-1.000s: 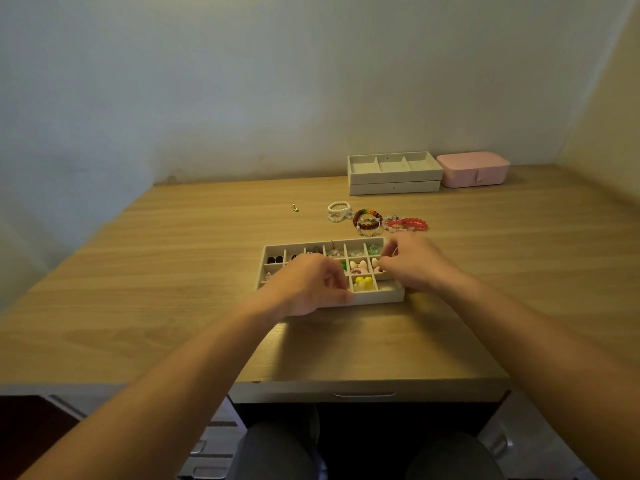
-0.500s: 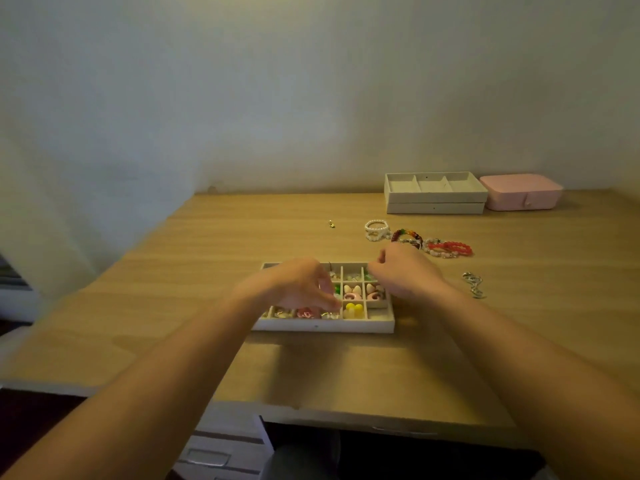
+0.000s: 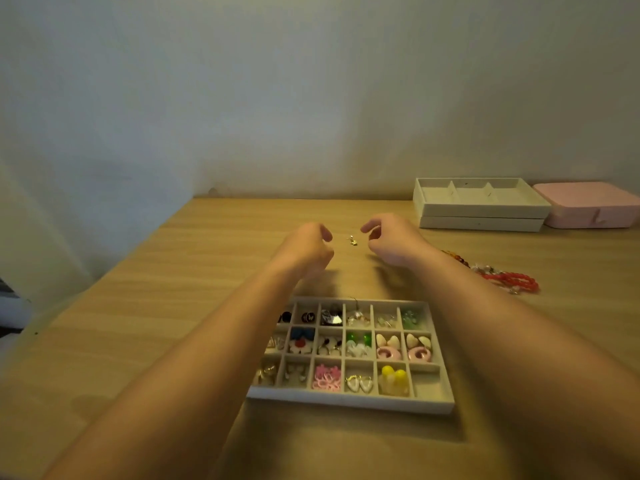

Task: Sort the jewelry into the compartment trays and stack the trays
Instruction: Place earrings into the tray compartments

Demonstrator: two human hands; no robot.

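Left hand [image 3: 308, 249] and right hand [image 3: 391, 242] hover with loosely curled, empty fingers, a tiny gold earring [image 3: 352, 240] lying on the table [image 3: 207, 271] between their fingertips; a clumsy pinch might flick it away

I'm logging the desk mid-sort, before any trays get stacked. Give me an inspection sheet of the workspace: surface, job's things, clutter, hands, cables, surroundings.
Surface: wooden desk, grain showing.
Job's things: compartment tray nearest the person, most cells hold earrings, front-right cell empty; stacked trays at the back right, top one looks empty; small gold piece loose between the hands; bracelets loose on the right.
Clutter: pink box beside the stacked trays.
Hands: left hand and right hand flank the small gold piece, fingers curled, holding nothing.
Cables: nothing seen.
Surroundings: plain wall behind the desk.
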